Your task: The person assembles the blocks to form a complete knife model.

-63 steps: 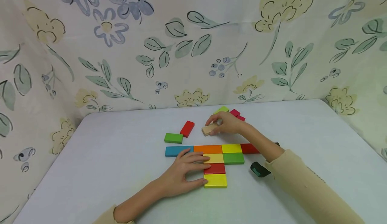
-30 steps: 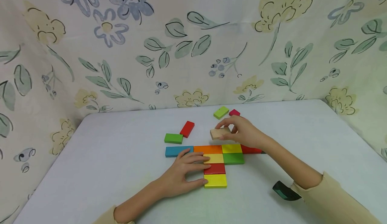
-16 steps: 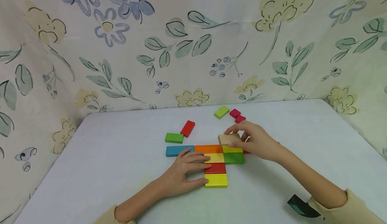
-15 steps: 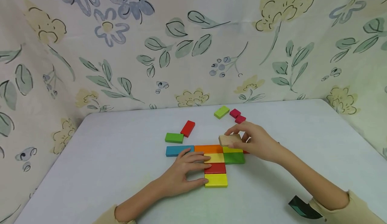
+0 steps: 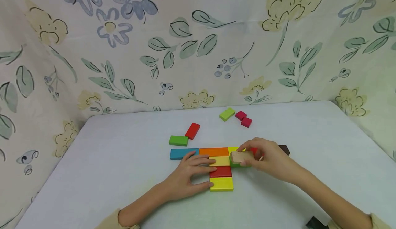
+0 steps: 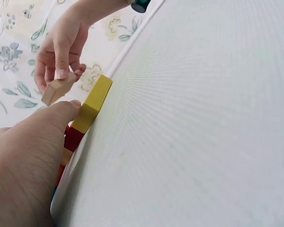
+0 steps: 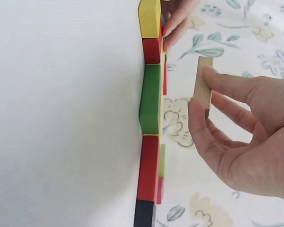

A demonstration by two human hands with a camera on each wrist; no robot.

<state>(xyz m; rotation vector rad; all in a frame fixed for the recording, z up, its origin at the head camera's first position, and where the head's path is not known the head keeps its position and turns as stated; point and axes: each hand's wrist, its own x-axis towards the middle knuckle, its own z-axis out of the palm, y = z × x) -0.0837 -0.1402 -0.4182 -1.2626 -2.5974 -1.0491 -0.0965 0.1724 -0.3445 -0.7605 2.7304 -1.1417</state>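
Note:
My right hand (image 5: 273,158) pinches a plain wooden block (image 5: 241,157) between thumb and fingers. In the right wrist view that wooden block (image 7: 203,87) hangs above the layout, apart from the green block (image 7: 150,99). Fingertips of my left hand (image 5: 188,175) touch the left side of a stacked column: a pale yellow block (image 5: 222,160), a red block (image 5: 222,171) and a yellow block (image 5: 221,184). Behind it runs a row with a blue block (image 5: 182,153), an orange block (image 5: 213,151), a yellow block (image 5: 232,149), a partly hidden red block (image 5: 254,150) and a black block (image 5: 284,149).
Loose blocks lie farther back on the white table (image 5: 108,174): a green block (image 5: 178,140) against a red block (image 5: 193,131), a lime block (image 5: 227,114), and two small crimson blocks (image 5: 241,115). A floral cloth (image 5: 198,67) hangs behind the table.
My right hand has lifted the wooden block from the back of the table and carried it right and nearer, over the green block. The left hand has stayed put.

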